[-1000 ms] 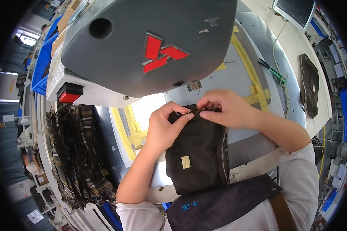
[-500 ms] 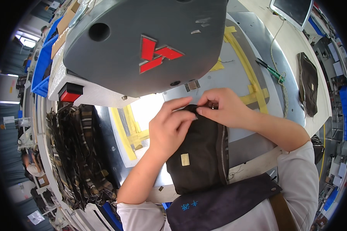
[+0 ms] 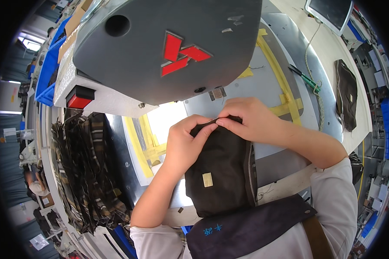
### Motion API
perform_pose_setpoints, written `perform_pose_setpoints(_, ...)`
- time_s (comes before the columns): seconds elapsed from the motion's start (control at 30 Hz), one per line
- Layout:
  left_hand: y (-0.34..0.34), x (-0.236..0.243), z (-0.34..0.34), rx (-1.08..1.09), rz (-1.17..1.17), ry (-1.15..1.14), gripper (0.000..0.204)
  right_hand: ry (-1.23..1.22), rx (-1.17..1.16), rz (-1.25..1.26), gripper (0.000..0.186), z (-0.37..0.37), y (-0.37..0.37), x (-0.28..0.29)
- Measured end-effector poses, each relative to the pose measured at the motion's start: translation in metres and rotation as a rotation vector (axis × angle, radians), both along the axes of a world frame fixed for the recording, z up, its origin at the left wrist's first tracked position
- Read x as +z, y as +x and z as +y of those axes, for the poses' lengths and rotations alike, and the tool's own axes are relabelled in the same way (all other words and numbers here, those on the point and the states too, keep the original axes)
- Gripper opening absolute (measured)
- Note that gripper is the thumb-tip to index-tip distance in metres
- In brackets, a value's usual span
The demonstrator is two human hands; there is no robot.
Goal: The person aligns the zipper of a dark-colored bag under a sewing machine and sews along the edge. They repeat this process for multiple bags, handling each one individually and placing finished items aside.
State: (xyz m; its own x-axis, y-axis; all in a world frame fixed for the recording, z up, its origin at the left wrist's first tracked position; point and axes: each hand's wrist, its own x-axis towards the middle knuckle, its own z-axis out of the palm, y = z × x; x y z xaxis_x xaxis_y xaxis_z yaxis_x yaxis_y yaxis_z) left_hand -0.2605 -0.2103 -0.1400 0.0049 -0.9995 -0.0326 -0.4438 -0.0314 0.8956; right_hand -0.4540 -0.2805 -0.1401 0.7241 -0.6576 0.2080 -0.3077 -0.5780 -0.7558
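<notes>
A dark brown fabric pouch (image 3: 220, 172) lies in front of me, with a zipper down its right side and a small yellow tape label (image 3: 207, 179) on it. My left hand (image 3: 186, 140) pinches the pouch's far edge between thumb and fingers. Right beside it, thumb tips almost touching, my right hand (image 3: 248, 120) pinches the same edge. The sewing machine head (image 3: 168, 56), dark grey with a red emblem, stands just beyond both hands. The pouch's near end rests by my dark apron (image 3: 250, 228).
Striped fabric pieces (image 3: 88, 172) hang in a pile at the left. Green-handled thread snips (image 3: 306, 80) hang on a cord at the right, near another dark zippered pouch (image 3: 346, 95). Yellow tape (image 3: 281, 73) marks the metal work plate. A monitor (image 3: 328, 13) stands far right.
My left fingers have closed in from a looser, spread hold to a pinch at the pouch's far edge. Both hands now sit closer together. The view has shifted slightly.
</notes>
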Motion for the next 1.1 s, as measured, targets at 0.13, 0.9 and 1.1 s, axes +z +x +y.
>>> perform_pose_setpoints(0.13, 0.002, 0.001, -0.002, 0.015, 0.041, 0.061, 0.016, 0.411, -0.106, -0.098, 0.014, 0.002, -0.002, 0.0)
perform_pose_setpoints(0.9, 0.0, -0.004, -0.002, 0.076, 0.147, 0.024, 0.012, 0.61, -0.223, -0.106, 0.017, 0.008, -0.003, 0.003)
perform_pose_setpoints(1.1, -0.005, 0.005, -0.001, -0.011, -0.04, -0.051, 0.014, 0.421, -0.144, -0.077, 0.015, 0.004, 0.002, 0.005)
